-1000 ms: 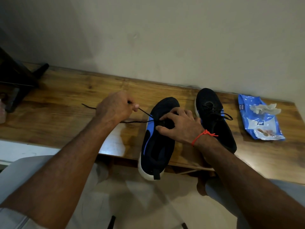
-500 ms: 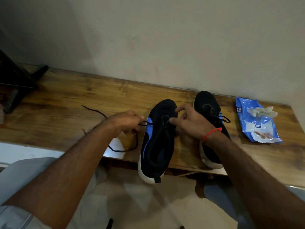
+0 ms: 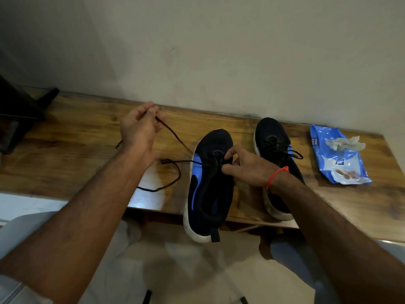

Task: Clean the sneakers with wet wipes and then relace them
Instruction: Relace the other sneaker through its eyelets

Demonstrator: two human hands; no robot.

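Observation:
Two black and blue sneakers stand on a wooden table (image 3: 76,154). The left sneaker (image 3: 208,189) hangs its heel over the front edge. The right sneaker (image 3: 275,148) is laced. My left hand (image 3: 140,126) is raised to the far left and pinches a black shoelace (image 3: 173,133), which runs taut from the left sneaker's eyelets. My right hand (image 3: 245,165) pinches the lace at that sneaker's eyelets. A second stretch of lace (image 3: 168,183) loops loose on the table.
A blue wet wipes pack (image 3: 339,163) lies at the right end, with a crumpled used wipe (image 3: 344,143) on top. A dark object (image 3: 19,110) stands at the far left. The wall runs close behind the table.
My left hand has moved up and away to the left, drawing the lace taut through the eyelet. My right hand stays at the left sneaker's eyelets.

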